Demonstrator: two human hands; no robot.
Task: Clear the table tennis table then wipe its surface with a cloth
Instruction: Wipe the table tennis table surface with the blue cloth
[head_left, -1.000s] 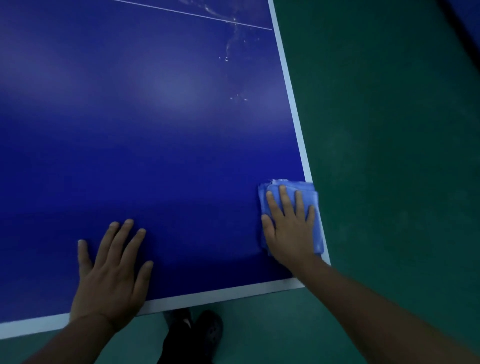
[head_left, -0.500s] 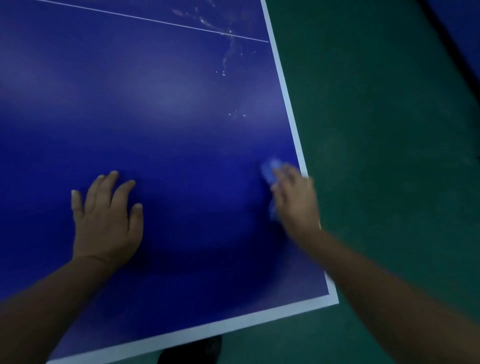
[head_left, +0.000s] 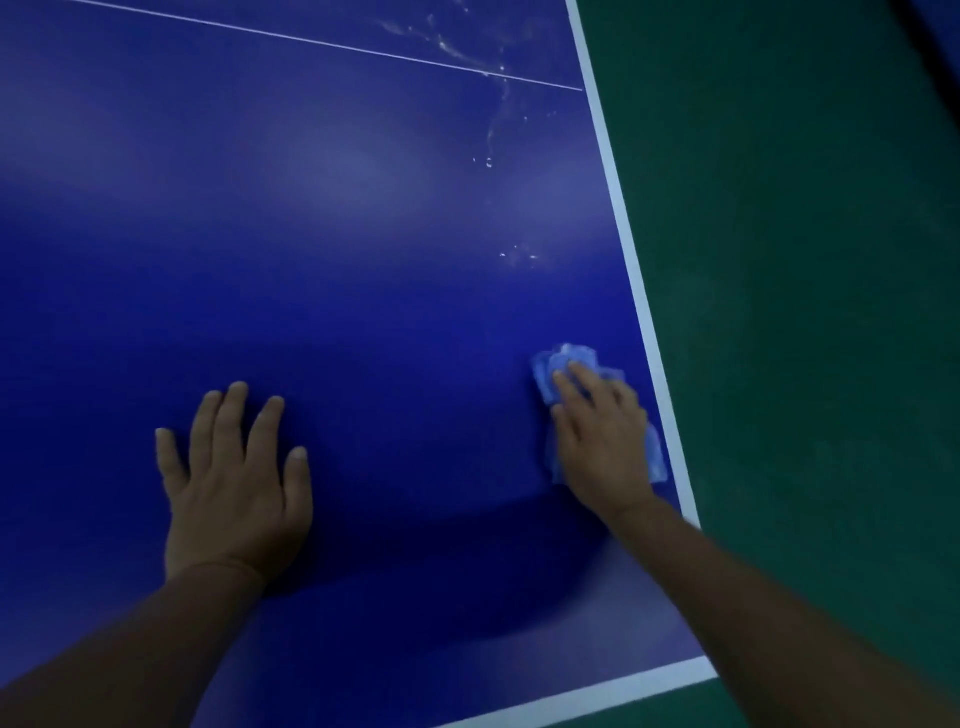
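The dark blue table tennis table (head_left: 363, 249) fills most of the view, with a white border along its right and near edges. My right hand (head_left: 602, 441) presses flat on a light blue cloth (head_left: 569, 358) close to the right border; most of the cloth is hidden under the palm. My left hand (head_left: 234, 483) lies flat on the table surface with its fingers spread, well to the left of the cloth. White smears and specks (head_left: 498, 124) mark the surface further ahead, near the thin white centre line (head_left: 311, 41).
Green floor (head_left: 805, 312) lies to the right of the table and beyond its near corner (head_left: 706, 667). A dark strip crosses the top right corner of the view.
Both hands have slid forward, away from the near edge. The right hand pushed the cloth up along the right border, and the cloth is now more bunched under the palm.
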